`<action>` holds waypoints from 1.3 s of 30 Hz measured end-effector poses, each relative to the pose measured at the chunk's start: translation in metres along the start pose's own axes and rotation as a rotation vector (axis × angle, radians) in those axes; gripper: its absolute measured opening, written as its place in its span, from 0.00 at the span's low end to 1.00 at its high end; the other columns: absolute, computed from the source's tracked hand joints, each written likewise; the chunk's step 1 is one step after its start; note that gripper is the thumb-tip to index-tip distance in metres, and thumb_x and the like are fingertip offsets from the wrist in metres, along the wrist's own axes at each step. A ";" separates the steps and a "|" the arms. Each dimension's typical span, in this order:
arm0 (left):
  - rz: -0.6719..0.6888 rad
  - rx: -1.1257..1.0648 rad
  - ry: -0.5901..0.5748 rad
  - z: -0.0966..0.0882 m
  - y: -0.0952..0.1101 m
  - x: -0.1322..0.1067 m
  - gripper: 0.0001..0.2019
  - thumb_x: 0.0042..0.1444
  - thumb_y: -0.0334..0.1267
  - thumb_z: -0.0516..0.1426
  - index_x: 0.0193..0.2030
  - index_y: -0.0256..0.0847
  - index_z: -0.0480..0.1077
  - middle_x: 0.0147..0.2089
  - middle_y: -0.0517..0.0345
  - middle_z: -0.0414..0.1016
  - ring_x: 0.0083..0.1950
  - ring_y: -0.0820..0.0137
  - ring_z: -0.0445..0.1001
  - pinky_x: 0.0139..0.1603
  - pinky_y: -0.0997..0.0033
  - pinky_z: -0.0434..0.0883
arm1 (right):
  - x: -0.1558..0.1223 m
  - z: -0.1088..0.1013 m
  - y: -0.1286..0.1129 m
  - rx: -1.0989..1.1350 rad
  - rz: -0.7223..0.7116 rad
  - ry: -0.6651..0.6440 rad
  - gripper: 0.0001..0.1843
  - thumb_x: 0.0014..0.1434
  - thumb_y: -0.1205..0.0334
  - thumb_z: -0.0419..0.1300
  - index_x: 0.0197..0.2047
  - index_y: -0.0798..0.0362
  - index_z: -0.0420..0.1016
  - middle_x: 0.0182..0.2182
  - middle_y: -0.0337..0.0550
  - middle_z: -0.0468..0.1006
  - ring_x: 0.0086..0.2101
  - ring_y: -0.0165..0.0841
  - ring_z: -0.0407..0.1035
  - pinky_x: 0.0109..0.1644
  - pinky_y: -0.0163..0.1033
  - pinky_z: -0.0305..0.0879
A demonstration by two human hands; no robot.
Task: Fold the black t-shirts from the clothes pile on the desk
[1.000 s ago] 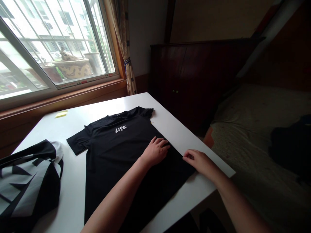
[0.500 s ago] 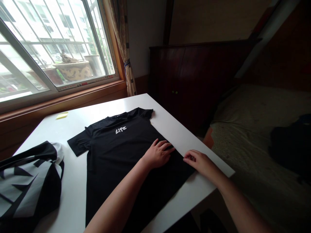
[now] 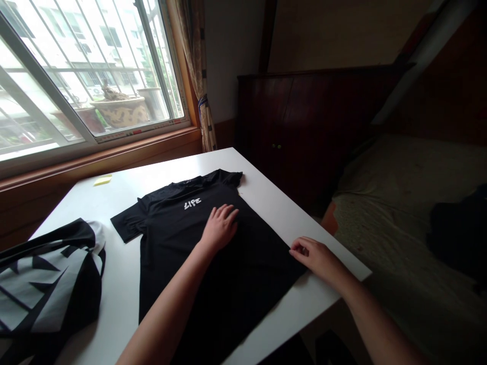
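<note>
T-shirt (image 3: 175, 233), black, short-sleeved; spread out on the table, directly in front of the person and under both hands. Long axis runs away from the person: collar (image 3: 186, 182) at the far end, beyond both hands; hem at the near end, towards the person, one corner close to the right hand. Both sleeves extend sideways. Small white print (image 3: 192, 203) on the upper body, just beyond the left fingertips.

Left hand (image 3: 220, 225): palm down, fingers slightly spread, grasping nothing; appears to rest on the body of the shirt, nearer to the print and collar.

Right hand (image 3: 310, 253): at the shirt's right side edge, near the hem corner; thumb and fingertips drawn together. Whether cloth is pinched between them, cannot tell. The nearer hand to the hem.

Table (image 3: 323, 294): white, bare strip along the shirt's right side.

Black-and-white cloth (image 3: 45, 284): bunched, at the table's left, apart from the shirt.

Yellow slip (image 3: 102, 180): far left of the table, near the window side.
</note>
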State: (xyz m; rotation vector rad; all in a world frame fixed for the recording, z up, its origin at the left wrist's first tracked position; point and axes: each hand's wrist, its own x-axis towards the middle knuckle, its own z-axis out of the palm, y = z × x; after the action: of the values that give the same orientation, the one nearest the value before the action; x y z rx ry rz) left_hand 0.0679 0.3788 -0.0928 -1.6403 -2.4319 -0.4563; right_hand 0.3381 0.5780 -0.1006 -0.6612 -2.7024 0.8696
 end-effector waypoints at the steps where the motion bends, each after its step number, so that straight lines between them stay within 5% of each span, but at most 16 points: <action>1: -0.104 0.030 0.017 -0.003 -0.018 -0.005 0.24 0.68 0.40 0.53 0.69 0.46 0.63 0.72 0.45 0.63 0.74 0.54 0.55 0.73 0.42 0.54 | 0.000 0.000 -0.001 0.000 -0.001 -0.002 0.06 0.60 0.59 0.58 0.33 0.49 0.75 0.33 0.42 0.78 0.32 0.37 0.71 0.38 0.40 0.65; 6: -0.543 0.145 0.006 -0.018 -0.100 -0.038 0.26 0.69 0.48 0.47 0.69 0.39 0.63 0.72 0.37 0.61 0.74 0.43 0.54 0.68 0.29 0.55 | 0.004 0.001 -0.009 -0.001 0.007 -0.026 0.06 0.60 0.60 0.58 0.32 0.49 0.73 0.32 0.40 0.78 0.32 0.36 0.71 0.38 0.39 0.64; 12: -0.629 0.185 -0.078 -0.026 -0.158 -0.061 0.28 0.71 0.51 0.42 0.72 0.44 0.59 0.76 0.46 0.54 0.75 0.50 0.53 0.71 0.30 0.49 | 0.014 0.012 -0.026 -0.008 -0.001 -0.073 0.06 0.60 0.60 0.58 0.32 0.49 0.72 0.31 0.40 0.78 0.32 0.36 0.71 0.37 0.39 0.63; 23: -0.622 0.230 -0.154 -0.035 -0.226 -0.070 0.29 0.71 0.53 0.39 0.74 0.48 0.55 0.78 0.49 0.49 0.78 0.50 0.45 0.71 0.31 0.48 | 0.016 0.032 -0.076 0.012 -0.051 -0.158 0.05 0.61 0.63 0.58 0.32 0.49 0.71 0.30 0.39 0.76 0.31 0.35 0.70 0.35 0.38 0.62; 31: -0.585 0.225 -0.179 -0.036 -0.264 -0.062 0.30 0.70 0.53 0.39 0.75 0.48 0.54 0.78 0.50 0.49 0.78 0.50 0.45 0.71 0.30 0.48 | 0.019 0.044 -0.082 0.020 -0.060 -0.106 0.05 0.62 0.63 0.59 0.33 0.48 0.71 0.31 0.38 0.75 0.30 0.33 0.69 0.35 0.38 0.62; 39: -0.517 0.246 -0.050 -0.044 -0.270 -0.057 0.26 0.70 0.48 0.42 0.70 0.43 0.62 0.74 0.47 0.60 0.74 0.50 0.55 0.70 0.36 0.53 | 0.010 0.042 -0.092 0.095 -0.121 -0.130 0.05 0.63 0.66 0.59 0.35 0.49 0.72 0.34 0.38 0.75 0.31 0.32 0.69 0.37 0.38 0.65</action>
State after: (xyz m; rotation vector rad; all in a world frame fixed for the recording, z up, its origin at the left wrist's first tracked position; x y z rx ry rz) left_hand -0.1611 0.2198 -0.1107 -0.9303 -2.8052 -0.1672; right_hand 0.2828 0.4960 -0.0781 -0.4299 -2.7596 1.0355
